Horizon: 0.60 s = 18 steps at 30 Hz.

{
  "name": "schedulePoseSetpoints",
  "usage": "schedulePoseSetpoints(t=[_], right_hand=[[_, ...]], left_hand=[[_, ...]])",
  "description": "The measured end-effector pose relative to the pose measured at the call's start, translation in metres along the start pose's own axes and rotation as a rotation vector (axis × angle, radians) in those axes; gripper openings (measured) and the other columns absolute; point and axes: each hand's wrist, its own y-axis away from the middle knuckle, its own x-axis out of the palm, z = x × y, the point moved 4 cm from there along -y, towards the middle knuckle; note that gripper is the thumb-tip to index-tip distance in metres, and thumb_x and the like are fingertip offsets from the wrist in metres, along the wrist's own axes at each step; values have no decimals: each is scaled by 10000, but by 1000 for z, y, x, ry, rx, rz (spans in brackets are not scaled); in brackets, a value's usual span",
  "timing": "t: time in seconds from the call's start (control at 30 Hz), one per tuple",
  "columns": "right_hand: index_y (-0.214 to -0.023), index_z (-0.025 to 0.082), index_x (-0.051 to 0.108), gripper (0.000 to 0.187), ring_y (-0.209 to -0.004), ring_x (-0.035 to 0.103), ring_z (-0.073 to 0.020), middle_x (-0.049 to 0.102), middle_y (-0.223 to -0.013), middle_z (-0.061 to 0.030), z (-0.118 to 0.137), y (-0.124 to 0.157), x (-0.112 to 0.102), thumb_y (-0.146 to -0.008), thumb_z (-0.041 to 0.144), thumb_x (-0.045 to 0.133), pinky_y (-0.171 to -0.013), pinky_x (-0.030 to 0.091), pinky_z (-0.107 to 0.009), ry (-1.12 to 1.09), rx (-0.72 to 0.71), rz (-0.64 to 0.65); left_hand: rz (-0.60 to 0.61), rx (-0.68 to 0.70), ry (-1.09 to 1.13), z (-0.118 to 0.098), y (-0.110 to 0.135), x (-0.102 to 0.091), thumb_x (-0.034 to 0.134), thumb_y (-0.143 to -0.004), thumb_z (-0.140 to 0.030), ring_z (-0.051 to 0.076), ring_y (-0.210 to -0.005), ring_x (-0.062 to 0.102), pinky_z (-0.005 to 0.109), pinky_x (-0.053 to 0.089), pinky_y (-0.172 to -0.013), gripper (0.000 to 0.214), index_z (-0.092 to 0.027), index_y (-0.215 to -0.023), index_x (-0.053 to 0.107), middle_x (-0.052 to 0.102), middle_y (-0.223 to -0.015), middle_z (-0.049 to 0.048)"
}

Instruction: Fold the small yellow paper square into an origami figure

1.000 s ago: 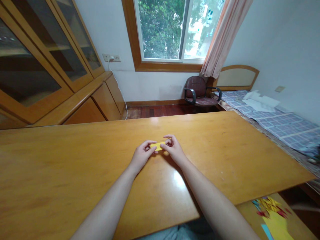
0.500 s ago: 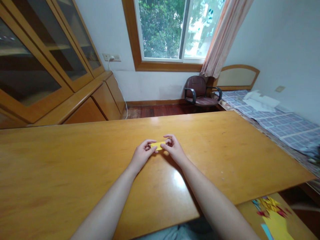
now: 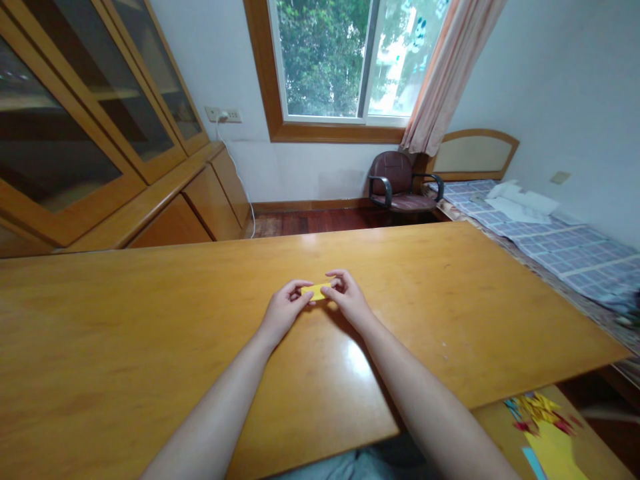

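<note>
Between my two hands is a small folded strip of yellow paper [image 3: 317,291], held roughly level over the wooden table [image 3: 175,320]. My left hand [image 3: 290,303] is closed on its left end, with the thumb on the near face. The right end is pinched by my right hand [image 3: 347,297], its thumb pressing on the near face and its index finger raised apart from the paper. Fingers behind the strip are partly hidden. Whether the paper touches the tabletop, I cannot tell.
At lower right, a lower surface holds yellow paper sheets [image 3: 553,450], a blue sheet [image 3: 534,461] and a pile of folded coloured pieces [image 3: 540,408]. Beyond the table stand a brown armchair [image 3: 400,180], a bed [image 3: 560,247] and a glass-door cabinet [image 3: 100,133].
Almost nothing differs. The raised index finger of my right hand has shifted very slightly; both hands keep their hold on the yellow paper.
</note>
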Motion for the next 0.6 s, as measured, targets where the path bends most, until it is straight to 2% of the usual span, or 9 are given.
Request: schedulePoseSetpoints(t=[0.3,0.6], right_hand=[[-973,194,625,294,-627,532,-111,575,-691,38,-3,0,-2,-730,332,715,-622,405,-244,45,13,3],[-892,171,682,245,-646,525,-122,603,-705,12,-2,0,-2,-729,353,701,-631,397,-253,107,24,-2]], left_hand=[[14,9,21,1,-1,0,738,-709,-378,112,-634,550,345,596,-745,348,-170,-980,670,485,-659,-62],[7,-4,10,-1,0,1,733,-706,-403,129,-642,599,336,586,-739,361,-159,-960,651,546,-673,-49]])
